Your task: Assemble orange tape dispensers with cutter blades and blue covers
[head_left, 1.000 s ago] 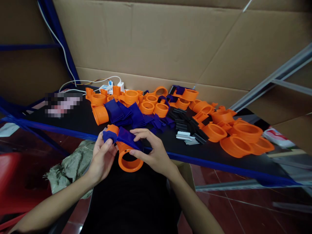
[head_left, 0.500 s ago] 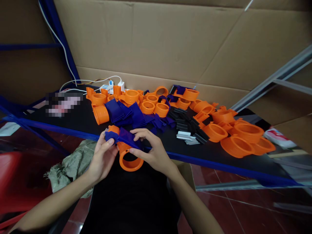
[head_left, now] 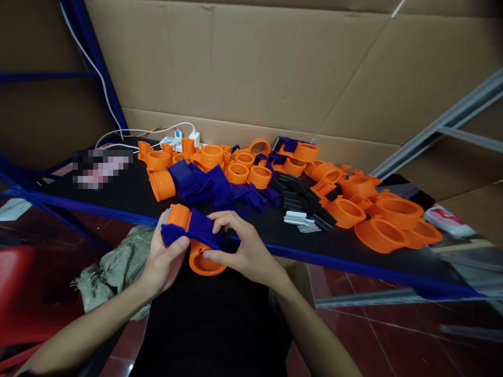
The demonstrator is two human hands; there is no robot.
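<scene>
Two bare hands work together just in front of the near edge of the black tabletop [head_left: 118, 196], over the person's dark lap. The left hand [head_left: 163, 262] has its fingers curled shut around the left end of an orange plastic holder [head_left: 202, 262], with the thumb pressed on the blue plate [head_left: 196, 230] that lies across the holder's top. Just to the right, the right hand [head_left: 245, 251] pinches the other end of the same blue plate, forefinger on top and thumb beneath, so both hands are closed on the one assembly. The holder's round ring faces down and toward the person, between the two palms.

On the tabletop, a blurred patch lies toward the far left edge. Near the far edge behind it sits a white power strip [head_left: 176, 140], with white cables running up the cardboard wall [head_left: 255, 63]. To its right, a heap of orange holders [head_left: 208, 157] spreads along the far edge, and a stack of blue plates [head_left: 202, 183] lies in front of them, near the middle. Farther right, a loose pile of black clips [head_left: 301, 199] rests mid-table, with a few white clips [head_left: 298, 220] touching its near side. Beyond these, toward the right edge, larger orange rings [head_left: 387, 225] crowd together, some overlapping. A red and white packet [head_left: 448, 222] lies at the far right corner. Below the table's left side, a crumpled grey-green sack [head_left: 113, 269] sits on the red floor.
</scene>
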